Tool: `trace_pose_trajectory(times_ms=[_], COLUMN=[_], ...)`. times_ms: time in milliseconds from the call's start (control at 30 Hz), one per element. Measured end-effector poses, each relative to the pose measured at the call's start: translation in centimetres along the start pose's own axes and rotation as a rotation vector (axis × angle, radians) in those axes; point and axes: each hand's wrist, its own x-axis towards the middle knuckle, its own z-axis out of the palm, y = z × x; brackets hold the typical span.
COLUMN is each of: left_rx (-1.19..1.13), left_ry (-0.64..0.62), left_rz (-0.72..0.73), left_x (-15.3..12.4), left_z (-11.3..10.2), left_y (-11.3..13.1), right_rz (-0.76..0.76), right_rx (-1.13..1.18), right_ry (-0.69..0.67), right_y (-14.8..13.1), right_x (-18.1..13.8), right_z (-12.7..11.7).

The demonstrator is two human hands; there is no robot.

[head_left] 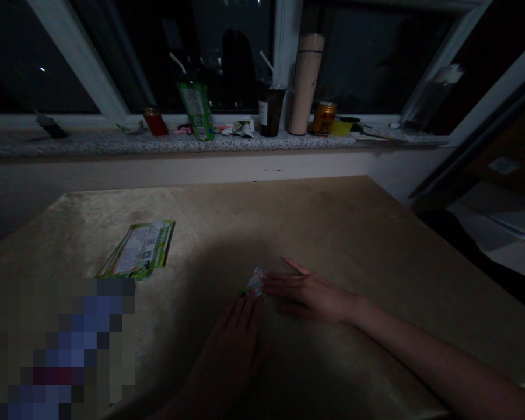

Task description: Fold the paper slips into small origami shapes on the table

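A small folded piece of printed paper [256,276], white and green with fine print, lies on the tabletop in front of me. My left hand [238,335] rests palm down at its near edge, with the fingers stretched forward and the tips on the paper. From the right, my right hand [312,294] lies flat, its fingertips touching the paper's right side and its index finger raised apart from the others. Neither hand grips anything. Part of the paper is hidden under the fingers.
A stack of green and white printed leaflets [142,248] lies at the left of the brown table [332,216]. On the windowsill stand a green bottle [196,111], a dark cup [270,111], a tall flask [305,84] and an orange can [324,119]. The lower left is pixelated.
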Motion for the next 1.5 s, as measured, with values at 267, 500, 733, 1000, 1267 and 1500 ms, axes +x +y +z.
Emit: trace_pose_trajectory(times_ms=[267,500,733,1000,1267,1500], left_rx=[0.006,-0.02,-0.114,-0.023,0.088,0.125], left_ry=[-0.012,-0.027,-0.074,-0.032,-0.032,-0.026], left_rz=[0.02,0.009,-0.046,-0.063,-0.043,-0.033], left_x=[0.2,0.3,0.5,0.2,-0.1,0.7], left_z=[-0.8,-1.0,-2.0,-1.9,-1.5,-1.9], left_y=[-0.2,-0.2,-0.6,-0.5,-0.3,-0.1], right_rz=[0.002,0.052,0.084,0.085,0.084,0.066], right_rx=[-0.06,-0.097,-0.143,-0.13,0.003,-0.246], right_ry=[0.024,0.096,0.12,0.155,0.145,0.176], right_y=[1.1,1.5,1.6,2.0,2.9,1.6], right_x=[-0.9,-1.7,-1.8,-1.8,-2.0,-1.9], right_z=[-0.5,-0.9,-0.6,-0.2,0.3,0.3])
